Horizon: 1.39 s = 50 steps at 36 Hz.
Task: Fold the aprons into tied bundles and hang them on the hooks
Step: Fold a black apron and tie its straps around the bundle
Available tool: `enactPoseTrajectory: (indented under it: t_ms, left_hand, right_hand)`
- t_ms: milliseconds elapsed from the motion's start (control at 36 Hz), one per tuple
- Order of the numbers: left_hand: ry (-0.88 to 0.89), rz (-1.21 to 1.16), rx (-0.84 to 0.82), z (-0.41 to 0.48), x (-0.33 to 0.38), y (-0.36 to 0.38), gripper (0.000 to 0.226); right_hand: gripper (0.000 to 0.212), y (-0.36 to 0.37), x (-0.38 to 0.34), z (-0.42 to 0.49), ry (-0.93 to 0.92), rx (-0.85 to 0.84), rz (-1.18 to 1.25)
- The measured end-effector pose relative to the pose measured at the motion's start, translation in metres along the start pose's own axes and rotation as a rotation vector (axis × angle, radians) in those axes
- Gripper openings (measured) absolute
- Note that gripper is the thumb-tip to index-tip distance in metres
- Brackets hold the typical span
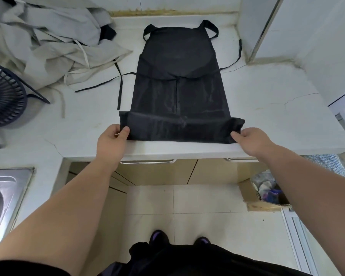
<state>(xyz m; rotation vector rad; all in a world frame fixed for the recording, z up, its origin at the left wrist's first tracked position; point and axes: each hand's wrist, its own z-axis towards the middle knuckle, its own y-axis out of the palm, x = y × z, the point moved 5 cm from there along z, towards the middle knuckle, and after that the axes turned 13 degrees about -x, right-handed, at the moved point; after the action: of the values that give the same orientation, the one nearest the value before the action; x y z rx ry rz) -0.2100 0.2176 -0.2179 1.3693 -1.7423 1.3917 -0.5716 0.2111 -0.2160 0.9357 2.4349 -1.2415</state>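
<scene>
Counter (267, 116): black apron (179, 86) flat, sides folded in, hem band turned up at front edge. Beige aprons (54, 42) heaped at back-left corner, untouched. Left hand (112, 139), right hand (251, 140) pinch band's ends. Rolling, tying, hanging remain

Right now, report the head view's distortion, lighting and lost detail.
Head view: wide-angle distortion bows the counter edge; light is soft and even, without hard shadows; the black apron is so dark its folds barely read; left hand and right hand look sharp.
</scene>
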Motion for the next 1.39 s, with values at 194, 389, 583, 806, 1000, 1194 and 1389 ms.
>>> enactPoseTrajectory:
  t_ms: [194,389,583,806,1000,1194,1389]
  left_hand:
    - [-0.07,0.179,-0.047,0.012,-0.006,0.005,0.019]
    - [-0.192,0.437,-0.043,0.026,-0.005,0.004,0.014]
    - [-0.136,0.617,0.102,0.017,0.009,0.011,0.041]
    - [0.436,1.188,-0.568,0.005,0.044,0.118,0.058]
    - [0.221,1.201,-0.546,0.022,0.017,0.104,0.069]
    - [0.114,1.149,-0.464,0.028,-0.001,0.053,0.09]
    - [0.187,1.107,-0.528,0.031,0.015,0.029,0.103]
  right_hand:
    - [0.049,0.001,-0.003,0.006,0.011,-0.008,-0.116]
    - [0.045,0.009,-0.001,0.017,0.125,0.03,-0.239]
    - [0.029,0.012,-0.012,0.009,0.226,0.242,-0.276]
    - [0.075,0.065,-0.084,0.02,-0.322,0.041,-0.844]
    - [0.071,0.06,-0.051,0.035,-0.211,0.054,-0.711]
    - [0.096,0.045,-0.027,0.036,-0.078,0.028,-0.67]
    - [0.117,0.035,-0.034,0.037,-0.021,-0.133,-0.661]
